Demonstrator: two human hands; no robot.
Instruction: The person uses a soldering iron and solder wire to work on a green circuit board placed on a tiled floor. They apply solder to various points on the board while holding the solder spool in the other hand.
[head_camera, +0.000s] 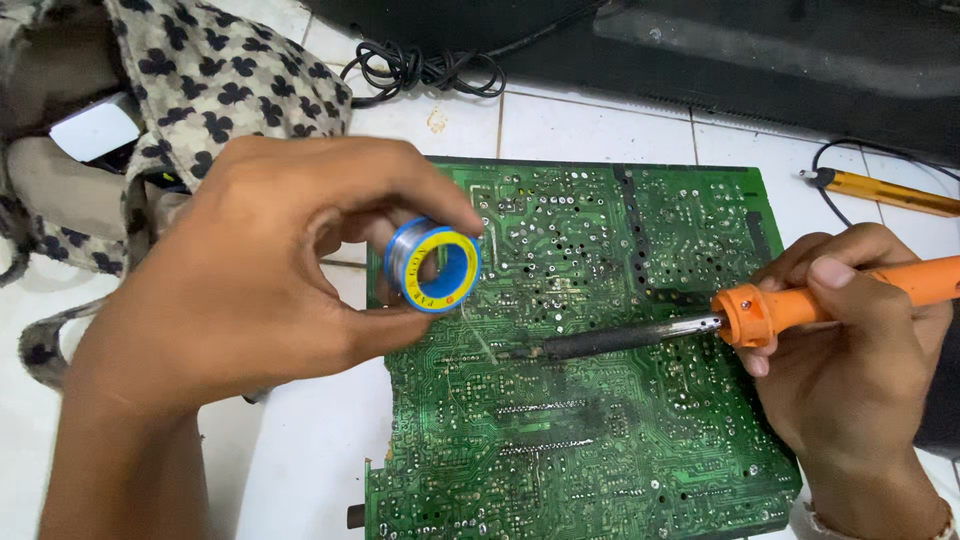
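Landmark: large green printed circuit board (600, 380), solder side up, lying flat on a white tiled floor (590, 125).

1. Left hand (240, 280): above the board's left edge, fingers curled and pinched around a small spool of silver solder wire with blue rims and a yellow label ring (436, 266). Thumb beneath the spool, forefinger over the top. A thin strand of solder wire (478, 335) hangs from the spool toward the middle of the board.

2. Right hand (850, 350): over the board's right edge, closed in a pen-like grip on the orange plastic handle of a soldering iron (800, 305). The iron's dark metal shaft (610, 340) lies low across the board, its tip close to the end of the solder strand near the board's centre; contact between tip, strand and board cannot be told.

3. Coiled black cable (425, 70): on the floor beyond the board's upper left corner.

4. Patterned beige fabric with dark clover shapes (215, 80): left of the board, behind the left hand.

5. Yellow-handled tool with a black lead (885, 192): on the floor past the board's upper right corner.

6. Dark casing (760, 60): beyond the board's far edge.
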